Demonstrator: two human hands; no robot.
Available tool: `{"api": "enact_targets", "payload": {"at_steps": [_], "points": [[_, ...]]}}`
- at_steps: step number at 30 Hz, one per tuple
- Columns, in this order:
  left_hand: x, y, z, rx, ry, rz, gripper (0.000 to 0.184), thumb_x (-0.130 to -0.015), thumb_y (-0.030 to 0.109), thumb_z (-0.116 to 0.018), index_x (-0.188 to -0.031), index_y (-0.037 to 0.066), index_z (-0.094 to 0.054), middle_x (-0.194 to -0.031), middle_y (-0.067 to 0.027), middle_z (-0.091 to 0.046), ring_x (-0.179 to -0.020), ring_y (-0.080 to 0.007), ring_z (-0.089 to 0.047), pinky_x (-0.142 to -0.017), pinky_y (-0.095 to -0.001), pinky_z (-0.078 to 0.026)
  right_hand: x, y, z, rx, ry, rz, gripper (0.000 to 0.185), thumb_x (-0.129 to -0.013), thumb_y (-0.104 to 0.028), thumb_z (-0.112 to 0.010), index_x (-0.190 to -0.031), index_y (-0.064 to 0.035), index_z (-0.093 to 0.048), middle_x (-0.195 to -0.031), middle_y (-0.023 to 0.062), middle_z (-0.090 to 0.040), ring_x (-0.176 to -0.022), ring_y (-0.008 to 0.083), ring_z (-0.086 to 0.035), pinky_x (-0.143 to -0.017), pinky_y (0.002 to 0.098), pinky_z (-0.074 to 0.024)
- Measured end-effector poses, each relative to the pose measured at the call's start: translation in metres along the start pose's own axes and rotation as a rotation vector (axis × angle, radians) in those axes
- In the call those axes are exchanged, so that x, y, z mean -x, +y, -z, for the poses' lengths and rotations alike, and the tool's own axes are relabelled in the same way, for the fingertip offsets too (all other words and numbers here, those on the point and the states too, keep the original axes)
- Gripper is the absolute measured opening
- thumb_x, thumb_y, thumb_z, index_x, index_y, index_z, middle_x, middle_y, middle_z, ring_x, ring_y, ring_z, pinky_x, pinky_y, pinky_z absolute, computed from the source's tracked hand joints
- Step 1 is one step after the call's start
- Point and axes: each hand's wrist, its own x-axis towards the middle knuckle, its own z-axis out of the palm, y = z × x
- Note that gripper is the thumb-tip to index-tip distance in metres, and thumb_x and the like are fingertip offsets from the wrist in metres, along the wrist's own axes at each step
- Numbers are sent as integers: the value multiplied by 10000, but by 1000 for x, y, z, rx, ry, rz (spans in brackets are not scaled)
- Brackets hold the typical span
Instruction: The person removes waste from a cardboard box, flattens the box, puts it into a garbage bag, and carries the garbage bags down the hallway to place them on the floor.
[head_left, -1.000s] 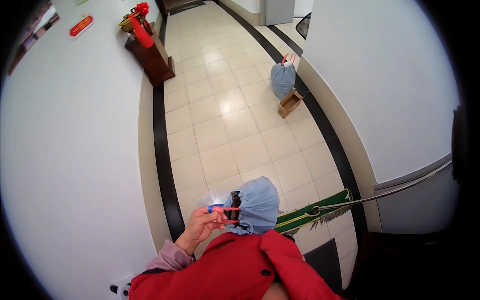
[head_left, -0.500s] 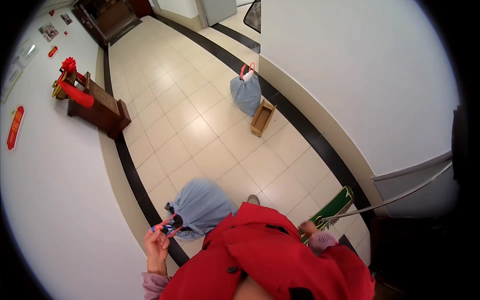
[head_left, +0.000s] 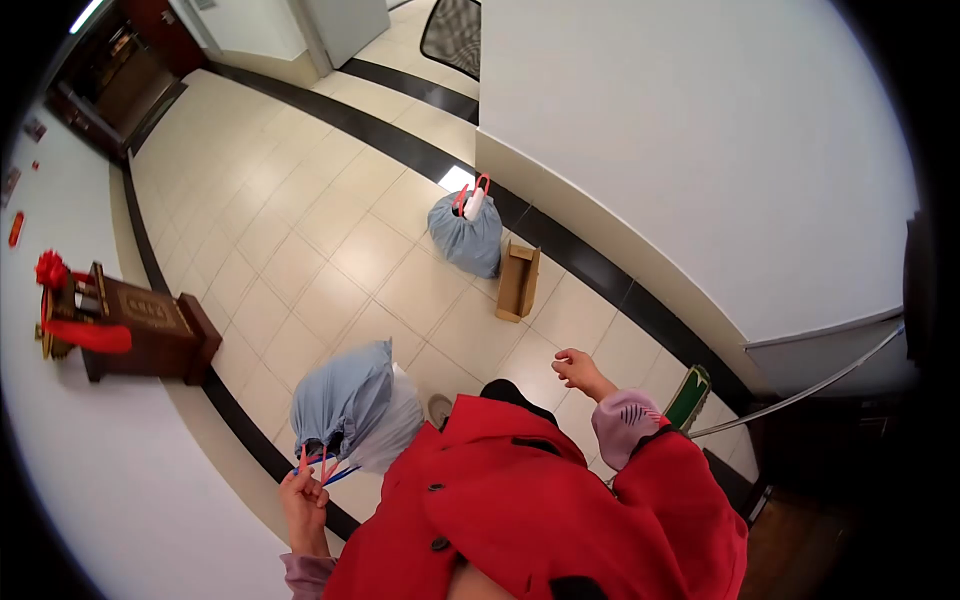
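At the lower left, my left hand (head_left: 303,495) is closed on the red and blue drawstrings of a grey-blue garbage bag (head_left: 343,395) and a whitish garbage bag (head_left: 397,425) hanging beside it. My right hand (head_left: 583,372) is held out over the floor with nothing in it, its fingers apart and slightly bent. Ahead of it, a second grey-blue garbage bag (head_left: 466,240) with red drawstrings stands on the tiles, a white item poking out at its top. An open cardboard box (head_left: 517,283) lies right beside that bag.
A green flat board-like thing (head_left: 687,398) leans near the right wall, close to a curved metal rod (head_left: 800,385). A dark wooden stand (head_left: 150,325) with red ribbon is along the left wall. The tiled corridor floor (head_left: 300,215) runs to a doorway at the far left.
My right hand has moved away from the green thing, forward and left. The bags in my left hand have swung left, and the whitish one now shows. The standing bag and box look nearer.
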Motion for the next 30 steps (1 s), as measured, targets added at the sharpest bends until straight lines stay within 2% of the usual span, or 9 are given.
{"api": "enact_targets", "payload": {"at_steps": [5,9,13,19,22,25,28,29,30], "points": [[-103,73,-49,-56,-65,39,131,-761,123,-529,-661,64,-468,-457,46,-275,-376,-72,-279,-304,-203,-221,-95,-56,-1,45,165,251,408,-700,-250,-629,-1000,4,-519,-732,99,-559,-663,179,-543,-585,292,-456],[-179,112,-99,-47,20,90,113,-770,153,-513,-689,75,-498,-448,53,-268,-371,-76,-266,-305,-206,-215,-179,-156,7,89,325,381,468,-692,-251,-632,-1049,11,-482,-912,144,-555,-829,234,-539,-720,311,-432],[-234,147,-135,-73,79,184,114,-767,177,-499,-705,82,-510,-443,53,-266,-374,-82,-258,-313,-214,-220,-289,-208,8,174,463,536,542,-654,-231,-636,-1121,-34,-445,-1087,178,-476,-982,319,-469,-839,372,-385],[-311,180,-188,-105,55,221,122,-780,182,-487,-715,82,-510,-455,53,-273,-394,-85,-259,-324,-220,-235,-353,-284,-3,440,444,469,609,-641,-191,-615,-1196,-105,-380,-1209,148,-390,-1055,343,-399,-898,380,-342],[-355,184,-210,-159,7,254,126,-777,187,-497,-726,74,-516,-462,47,-283,-406,-83,-274,-323,-222,-245,-387,-281,-22,520,523,448,496,-666,-173,-591,-1139,-115,-451,-1128,144,-467,-1014,325,-444,-880,394,-356],[-409,187,-234,-190,-51,316,108,-791,175,-497,-798,69,-517,-481,51,-302,-415,-80,-292,-319,-221,-264,-429,-255,-35,630,341,205,439,-687,-128,-556,-1115,-143,-459,-1041,142,-525,-859,362,-536,-757,408,-437],[-455,189,-264,-286,-44,353,98,-801,177,-496,-800,82,-520,-479,50,-324,-424,-78,-327,-320,-214,-276,-427,-245,-54,131,360,295,310,-763,-91,-484,-1073,-82,-473,-903,172,-570,-759,320,-593,-694,400,-469],[-469,190,-272,-298,-20,374,108,-806,183,-493,-774,86,-527,-470,47,-340,-430,-82,-354,-322,-212,-282,-412,-263,-54,-206,272,165,286,-785,-116,-498,-1067,-73,-495,-882,132,-581,-786,246,-578,-697,346,-460],[-490,194,-266,-317,-126,423,143,-836,193,-448,-806,76,-525,-523,38,-412,-437,-71,-356,-327,-200,-290,-401,-281,-56,-541,205,42,266,-807,-142,-511,-1061,-65,-516,-860,91,-592,-812,172,-564,-701,291,-452]]}}
